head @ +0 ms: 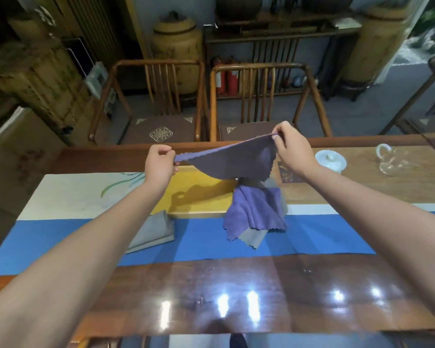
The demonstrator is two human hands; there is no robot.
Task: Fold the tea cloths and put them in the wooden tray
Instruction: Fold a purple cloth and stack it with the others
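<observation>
A purple tea cloth (232,162) hangs stretched in the air above the table. My left hand (160,164) pinches its left corner and my right hand (291,149) pinches its right corner, a little higher. Below it lies the wooden tray (199,194), yellow inside, its right part covered. A crumpled purple cloth (255,209) with a grey cloth (251,237) under it drapes over the tray's right end onto the blue runner. A folded grey cloth (152,232) lies left of them, by the tray's front left corner.
A blue and white runner (60,237) covers the wooden table (236,292). A white lidded cup (330,160) and a glass pitcher (393,159) stand at the back right. Two wooden chairs (161,101) face the far side.
</observation>
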